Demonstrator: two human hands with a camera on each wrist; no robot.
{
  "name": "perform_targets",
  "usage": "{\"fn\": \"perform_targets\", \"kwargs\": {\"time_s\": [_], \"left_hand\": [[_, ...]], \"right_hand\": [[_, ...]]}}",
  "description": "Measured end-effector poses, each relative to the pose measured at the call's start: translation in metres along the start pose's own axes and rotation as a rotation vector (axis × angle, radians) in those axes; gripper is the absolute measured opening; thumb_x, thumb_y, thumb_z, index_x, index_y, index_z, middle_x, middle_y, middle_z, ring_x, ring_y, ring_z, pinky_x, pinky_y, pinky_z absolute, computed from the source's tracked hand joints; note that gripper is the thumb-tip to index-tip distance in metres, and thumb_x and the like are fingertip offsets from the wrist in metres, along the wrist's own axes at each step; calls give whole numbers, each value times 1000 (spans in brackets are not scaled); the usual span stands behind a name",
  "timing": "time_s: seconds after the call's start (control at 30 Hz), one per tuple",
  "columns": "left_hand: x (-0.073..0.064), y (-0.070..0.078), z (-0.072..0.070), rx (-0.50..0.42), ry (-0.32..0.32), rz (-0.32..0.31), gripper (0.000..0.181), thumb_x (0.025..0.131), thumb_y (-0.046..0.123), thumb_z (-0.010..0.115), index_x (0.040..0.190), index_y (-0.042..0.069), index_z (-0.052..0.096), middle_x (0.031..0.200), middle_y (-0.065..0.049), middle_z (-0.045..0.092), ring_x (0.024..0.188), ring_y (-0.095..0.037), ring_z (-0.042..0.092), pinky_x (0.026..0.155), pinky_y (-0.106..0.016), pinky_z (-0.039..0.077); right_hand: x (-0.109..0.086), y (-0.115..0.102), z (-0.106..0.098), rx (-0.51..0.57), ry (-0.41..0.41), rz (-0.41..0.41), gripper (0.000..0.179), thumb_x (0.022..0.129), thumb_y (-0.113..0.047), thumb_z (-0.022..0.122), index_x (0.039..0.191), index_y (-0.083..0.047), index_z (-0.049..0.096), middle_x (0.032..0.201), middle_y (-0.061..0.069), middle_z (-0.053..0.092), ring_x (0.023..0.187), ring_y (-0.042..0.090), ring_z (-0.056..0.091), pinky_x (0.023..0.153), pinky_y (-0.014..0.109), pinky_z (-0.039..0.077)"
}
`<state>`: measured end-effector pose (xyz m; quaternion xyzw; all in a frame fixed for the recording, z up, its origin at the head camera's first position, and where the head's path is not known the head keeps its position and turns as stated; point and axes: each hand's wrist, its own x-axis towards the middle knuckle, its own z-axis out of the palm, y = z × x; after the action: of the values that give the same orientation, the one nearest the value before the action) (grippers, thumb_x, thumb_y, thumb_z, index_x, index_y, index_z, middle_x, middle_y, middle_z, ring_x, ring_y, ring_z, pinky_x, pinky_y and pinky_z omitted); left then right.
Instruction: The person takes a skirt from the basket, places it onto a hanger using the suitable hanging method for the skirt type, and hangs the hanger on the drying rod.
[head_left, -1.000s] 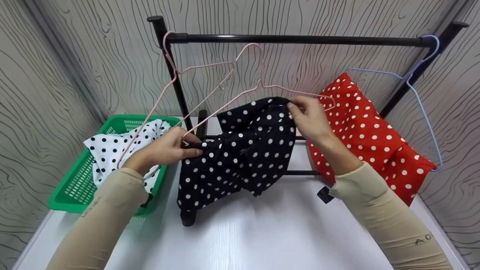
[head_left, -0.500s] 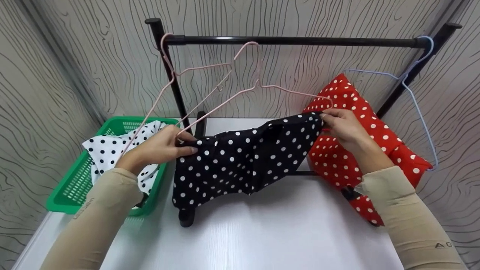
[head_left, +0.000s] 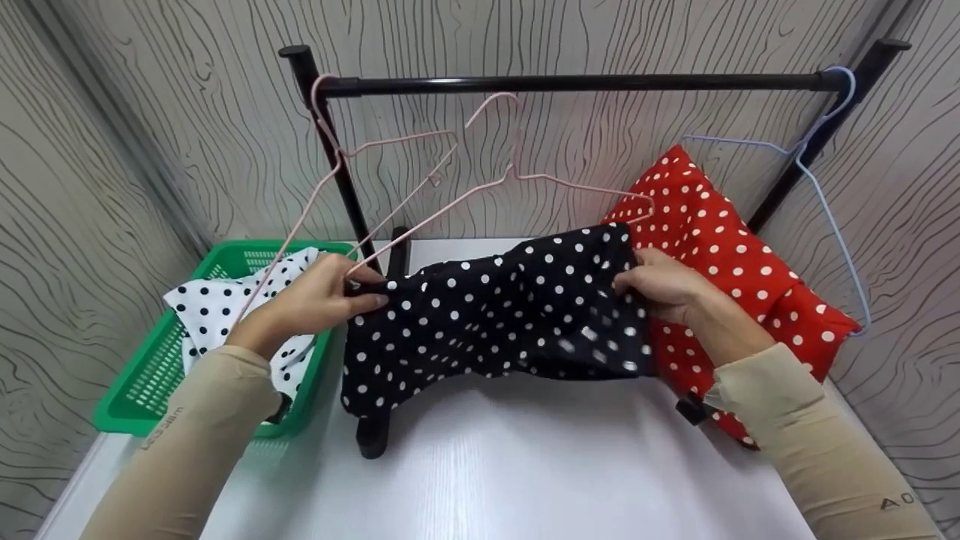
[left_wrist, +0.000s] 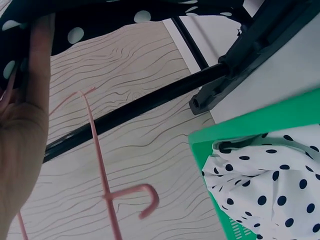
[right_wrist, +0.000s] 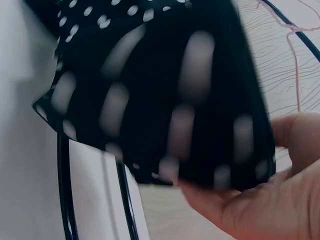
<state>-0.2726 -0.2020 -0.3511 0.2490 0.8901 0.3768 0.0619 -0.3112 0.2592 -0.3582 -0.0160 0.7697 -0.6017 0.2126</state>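
Observation:
In the head view a black cloth with white dots [head_left: 480, 322] is stretched between both hands over the white table. My left hand [head_left: 319, 304] pinches its upper left corner, where the left end of a pink hanger [head_left: 480, 184] meets the fingers. The hanger's hook is free, in front of the rack's bar. My right hand [head_left: 671, 289] grips the cloth's right edge, below the hanger's right end. The right wrist view has the cloth [right_wrist: 150, 100] blurred, with that hand [right_wrist: 280, 200] at its edge. The cloth hides the hanger's lower bar.
A black rack [head_left: 585, 82] stands behind. Another pink hanger [head_left: 322, 172] hangs at its left end, and a blue hanger [head_left: 825, 195] with red dotted cloth [head_left: 720, 247] at its right. Left of it, a green basket [head_left: 150, 360] holds white dotted cloth [head_left: 217, 304].
My right hand moved right, drawing the bunched black cloth out wide, then slid down its right edge. The cloth's lower right part has swung down. The left hand stays nearly in place.

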Motion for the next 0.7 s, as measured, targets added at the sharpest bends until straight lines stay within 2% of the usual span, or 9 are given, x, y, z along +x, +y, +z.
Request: {"fn": "perform_targets", "kwargs": {"time_s": [0.1,0.17,0.23,0.33,0.43,0.5,0.6,0.7], "left_hand": [[-4,-1,-2,-47,-26,-7,24,95,14,72,117,5,76,51,7,40,38,-2,24,37,-20,23],[-5,-1,-2,-73,-49,0,21,95,16,73,115,9,78,54,4,50,38,-3,24,38,-20,23],[-5,-1,-3,-93,-76,13,18,95,17,73,112,12,79,62,2,63,40,-3,30,39,-20,25],[-4,-2,-4,-116,-100,34,16,96,16,73,110,13,79,80,-2,75,48,-7,47,44,-20,34],[-5,-3,-5,-125,-117,62,15,96,15,72,108,12,79,90,-2,78,61,-11,60,52,-20,42],[-5,-3,-5,-135,-121,75,15,96,14,72,108,10,79,91,-3,78,64,-12,63,56,-20,47],[-6,-2,-6,-152,-115,74,16,96,15,72,110,9,79,91,-3,78,61,-11,62,55,-20,48],[-7,-1,-7,-157,-98,58,18,95,16,73,112,9,78,78,-1,75,47,-6,48,45,-19,38]], "right_hand": [[-2,2,-12,-167,186,-91,10,85,5,54,90,-4,55,80,0,56,72,16,55,66,28,51],[0,4,-19,-235,306,-137,11,85,5,52,81,-5,54,70,-2,51,64,15,48,59,26,45],[3,7,-24,-275,395,-174,15,87,5,50,76,-6,53,65,-3,47,60,15,43,54,25,41],[10,11,-28,-252,478,-202,20,88,6,48,72,-6,52,61,-5,45,57,14,41,51,24,39],[13,14,-32,-207,538,-215,24,88,6,48,69,-7,51,58,-6,43,56,14,39,49,24,38],[13,14,-34,-189,563,-212,26,89,6,48,67,-8,50,57,-6,41,55,14,38,48,24,38],[14,15,-37,-186,558,-189,27,89,5,48,67,-9,49,56,-6,41,52,12,38,45,24,38],[14,15,-39,-243,508,-139,18,92,1,48,75,-6,51,64,-2,47,55,14,43,50,26,42]]}}
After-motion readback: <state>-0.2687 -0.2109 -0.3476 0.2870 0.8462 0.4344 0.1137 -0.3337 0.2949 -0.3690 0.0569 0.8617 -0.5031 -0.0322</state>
